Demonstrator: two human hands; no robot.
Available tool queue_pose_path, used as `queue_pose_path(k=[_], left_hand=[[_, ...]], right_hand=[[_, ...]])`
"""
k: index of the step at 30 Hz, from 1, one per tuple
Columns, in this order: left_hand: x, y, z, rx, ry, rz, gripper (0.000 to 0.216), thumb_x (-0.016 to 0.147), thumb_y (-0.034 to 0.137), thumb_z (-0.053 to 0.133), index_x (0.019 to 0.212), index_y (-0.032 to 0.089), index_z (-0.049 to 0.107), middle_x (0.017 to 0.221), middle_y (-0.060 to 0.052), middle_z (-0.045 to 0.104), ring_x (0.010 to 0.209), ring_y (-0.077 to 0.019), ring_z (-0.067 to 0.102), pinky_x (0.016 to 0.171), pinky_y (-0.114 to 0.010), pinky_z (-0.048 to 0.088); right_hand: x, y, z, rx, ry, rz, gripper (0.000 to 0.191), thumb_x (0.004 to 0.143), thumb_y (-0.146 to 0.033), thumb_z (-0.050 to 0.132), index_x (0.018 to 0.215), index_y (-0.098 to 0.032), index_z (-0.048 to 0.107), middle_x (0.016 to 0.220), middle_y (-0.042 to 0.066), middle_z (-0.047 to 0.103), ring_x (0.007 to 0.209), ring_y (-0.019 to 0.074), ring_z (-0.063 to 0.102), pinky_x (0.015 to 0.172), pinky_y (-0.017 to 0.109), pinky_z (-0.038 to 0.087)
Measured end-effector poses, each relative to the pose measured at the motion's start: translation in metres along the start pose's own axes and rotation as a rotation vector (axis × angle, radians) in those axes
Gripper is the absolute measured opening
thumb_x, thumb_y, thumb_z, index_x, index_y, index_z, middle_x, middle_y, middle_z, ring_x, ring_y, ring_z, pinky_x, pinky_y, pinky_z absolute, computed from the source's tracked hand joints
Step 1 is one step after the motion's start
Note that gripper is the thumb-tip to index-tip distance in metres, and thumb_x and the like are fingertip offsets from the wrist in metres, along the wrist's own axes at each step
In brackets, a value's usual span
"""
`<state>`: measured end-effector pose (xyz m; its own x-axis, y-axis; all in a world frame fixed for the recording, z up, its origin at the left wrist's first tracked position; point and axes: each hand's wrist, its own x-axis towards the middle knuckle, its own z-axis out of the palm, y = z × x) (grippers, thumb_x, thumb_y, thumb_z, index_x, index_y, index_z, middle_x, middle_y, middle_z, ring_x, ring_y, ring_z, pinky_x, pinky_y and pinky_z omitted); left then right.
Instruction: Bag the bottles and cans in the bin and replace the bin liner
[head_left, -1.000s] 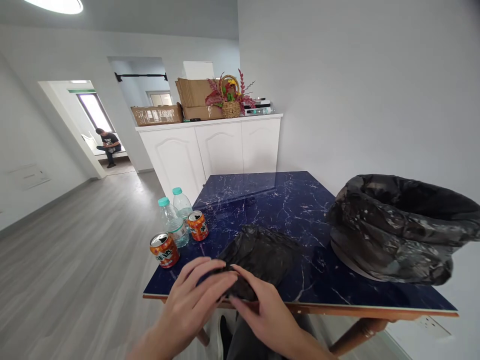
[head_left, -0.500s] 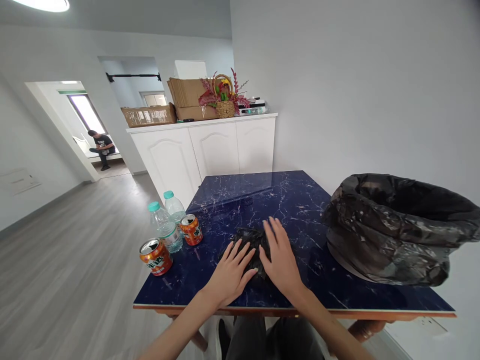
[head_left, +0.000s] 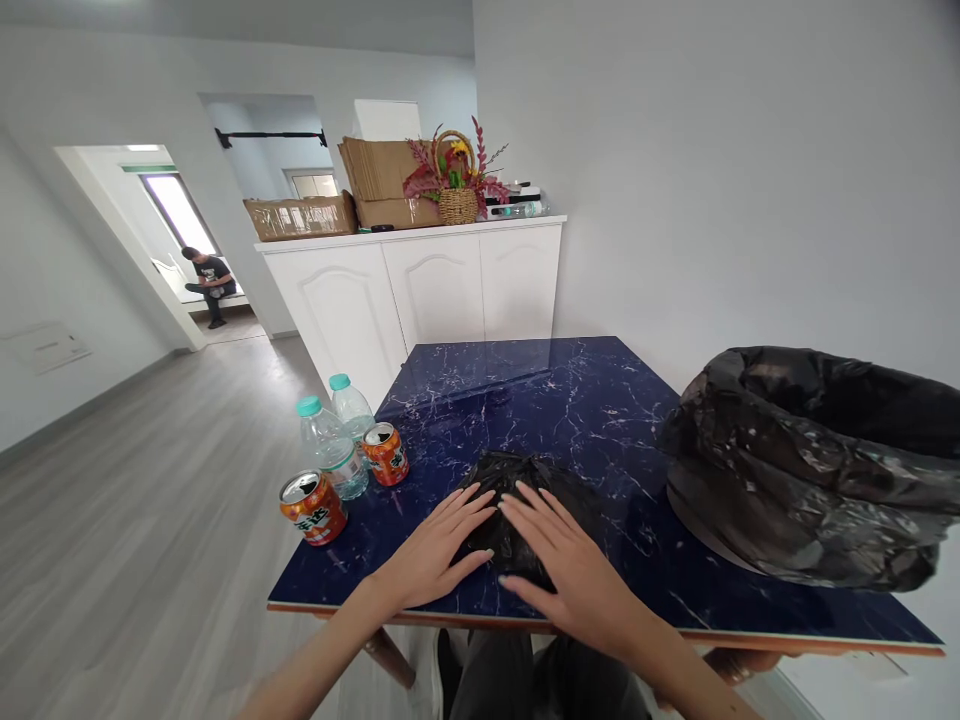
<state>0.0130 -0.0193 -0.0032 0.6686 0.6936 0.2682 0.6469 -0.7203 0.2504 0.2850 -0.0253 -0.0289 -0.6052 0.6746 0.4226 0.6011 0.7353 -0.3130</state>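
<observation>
On the blue bench [head_left: 487, 400], a crumpled black bag [head_left: 516, 554] is partly covered by the left hand [head_left: 439, 548] and right hand [head_left: 570, 568], both laid open with nothing gripped, so flattening is suggested and even downward pressure seems called for next.

The blue table [head_left: 495, 410] bears cans [head_left: 315, 508], bottles [head_left: 336, 460], black bag [head_left: 511, 472], lined bin [head_left: 802, 480].

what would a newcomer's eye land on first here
Probably the bulky container in a black bag, at the right end of the blue marble-patterned table. Next come the left hand and right hand, spread over crumpled black plastic near the table's front edge. Two orange cans beside teal-capped bottles brighten the left side.
</observation>
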Motion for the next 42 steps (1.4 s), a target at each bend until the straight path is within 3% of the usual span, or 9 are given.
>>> queue_pose_path(k=[9, 13, 16, 19, 22, 28, 32, 36, 42], left_hand=[[-0.007, -0.006, -0.009, -0.062, 0.02, -0.051, 0.058, 0.093, 0.058, 0.074, 0.14, 0.026, 0.062, 0.147, -0.013, 0.065, 0.138, -0.0297, 0.06, 0.117, -0.047, 0.049], [0.004, 0.005, -0.008, -0.085, 0.034, -0.167, 0.027, 0.109, 0.046, 0.052, 0.113, 0.023, 0.067, 0.111, -0.007, 0.076, 0.105, -0.0248, 0.073, 0.092, -0.036, 0.055], [0.02, 0.013, -0.003, -0.122, 0.037, -0.327, 0.026, 0.112, 0.042, 0.044, 0.109, 0.023, 0.061, 0.096, -0.003, 0.076, 0.087, -0.0234, 0.076, 0.075, -0.03, 0.052], [0.042, 0.014, 0.003, -0.074, 0.003, -0.411, 0.021, 0.113, 0.039, 0.043, 0.111, 0.024, 0.058, 0.094, -0.002, 0.077, 0.088, -0.0233, 0.077, 0.075, -0.028, 0.051], [0.063, 0.006, 0.011, 0.004, -0.036, -0.442, 0.02, 0.113, 0.034, 0.042, 0.109, 0.023, 0.057, 0.097, -0.004, 0.078, 0.091, -0.0225, 0.078, 0.076, -0.027, 0.052], [0.088, -0.001, 0.013, 0.189, -0.051, -0.528, 0.023, 0.11, 0.026, 0.045, 0.116, 0.012, 0.062, 0.099, -0.018, 0.077, 0.095, -0.0351, 0.077, 0.08, -0.042, 0.057], [0.079, 0.016, 0.013, 0.266, 0.009, -0.348, 0.035, 0.111, 0.023, 0.036, 0.138, 0.015, 0.058, 0.142, -0.019, 0.066, 0.135, -0.0329, 0.062, 0.113, -0.051, 0.046], [0.055, 0.02, 0.029, 0.318, 0.038, -0.053, 0.063, 0.111, 0.054, 0.038, 0.158, 0.012, 0.045, 0.164, -0.016, 0.05, 0.156, -0.0324, 0.04, 0.129, -0.052, 0.029], [0.025, 0.002, 0.05, 0.328, -0.005, -0.104, 0.076, 0.11, 0.063, 0.032, 0.166, 0.01, 0.033, 0.17, -0.017, 0.038, 0.162, -0.033, 0.029, 0.133, -0.062, 0.012]], right_hand=[[-0.005, 0.006, 0.011, 0.042, 0.021, 0.197, 0.043, 0.112, -0.032, 0.032, 0.125, -0.025, 0.073, 0.113, 0.01, 0.082, 0.099, 0.0269, 0.078, 0.088, 0.041, 0.06], [0.0, 0.008, -0.011, 0.23, 0.005, 0.449, 0.046, 0.113, -0.048, 0.029, 0.106, -0.027, 0.069, 0.073, 0.002, 0.075, 0.063, 0.0235, 0.073, 0.058, 0.032, 0.051], [0.004, 0.007, -0.02, 0.1, 0.193, 0.478, 0.04, 0.112, -0.048, 0.035, 0.119, -0.023, 0.066, 0.1, 0.009, 0.08, 0.086, 0.0277, 0.078, 0.073, 0.037, 0.058], [0.011, 0.004, -0.013, -0.117, 0.373, 0.248, 0.039, 0.11, -0.036, 0.042, 0.141, -0.019, 0.059, 0.142, 0.016, 0.068, 0.133, 0.0311, 0.063, 0.111, 0.049, 0.049], [0.022, 0.007, 0.007, -0.191, 0.248, 0.1, 0.046, 0.112, -0.036, 0.041, 0.153, -0.019, 0.053, 0.157, 0.014, 0.058, 0.15, 0.0276, 0.048, 0.126, 0.05, 0.036], [0.043, 0.044, 0.047, -0.264, -0.089, 0.292, 0.061, 0.114, -0.052, 0.025, 0.164, -0.024, 0.044, 0.17, 0.014, 0.041, 0.159, 0.0344, 0.035, 0.127, 0.062, 0.029], [0.046, 0.059, 0.053, -0.29, -0.138, 0.26, 0.06, 0.114, -0.046, 0.02, 0.165, -0.023, 0.042, 0.174, 0.014, 0.032, 0.162, 0.0333, 0.027, 0.13, 0.059, 0.022], [0.043, 0.061, 0.056, -0.313, -0.154, 0.226, 0.058, 0.113, -0.039, 0.022, 0.166, -0.022, 0.04, 0.175, 0.013, 0.029, 0.163, 0.0323, 0.023, 0.13, 0.06, 0.02], [0.044, 0.062, 0.059, -0.287, -0.136, 0.261, 0.061, 0.114, -0.048, 0.016, 0.167, -0.026, 0.038, 0.176, 0.009, 0.028, 0.163, 0.0292, 0.024, 0.131, 0.057, 0.02]])
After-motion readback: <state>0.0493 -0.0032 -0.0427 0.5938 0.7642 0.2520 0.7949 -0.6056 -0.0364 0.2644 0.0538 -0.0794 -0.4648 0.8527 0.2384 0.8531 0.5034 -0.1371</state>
